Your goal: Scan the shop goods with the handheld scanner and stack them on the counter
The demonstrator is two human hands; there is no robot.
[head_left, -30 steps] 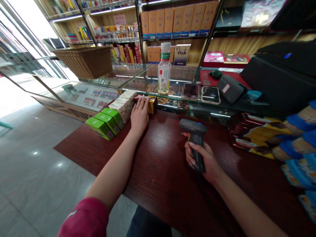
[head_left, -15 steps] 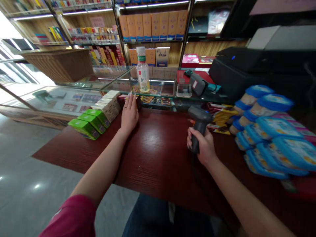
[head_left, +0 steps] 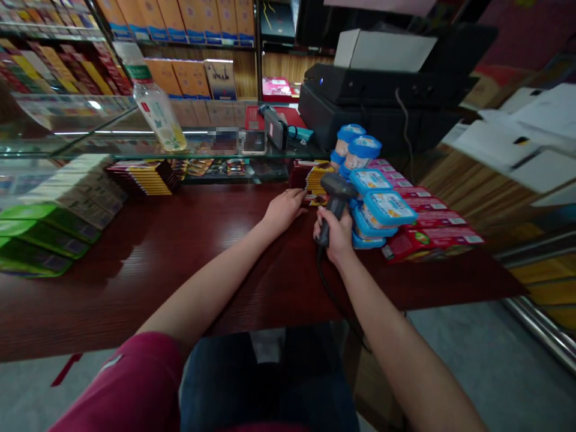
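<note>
My right hand is wrapped round the handle of a dark barcode scanner, its head raised and its cable hanging down over the table edge. Palm down and fingers stretched, my left hand reaches the right-hand stack of yellow and dark red packets; its fingertips are at the stack's lower left, and whether they press on a packet is hard to see. Just right of the scanner are stacked blue-lidded tubs and round blue-lidded jars.
Red boxes line the counter's right side. On the left stand green packs, pale cartons and another packet stack. A drink bottle and phones rest on the glass case behind the dark red wooden tabletop.
The view has turned right. My left hand has left the left-hand packet stack and crossed to the right-hand one. My right hand still holds the scanner, now nearer the tubs.
</note>
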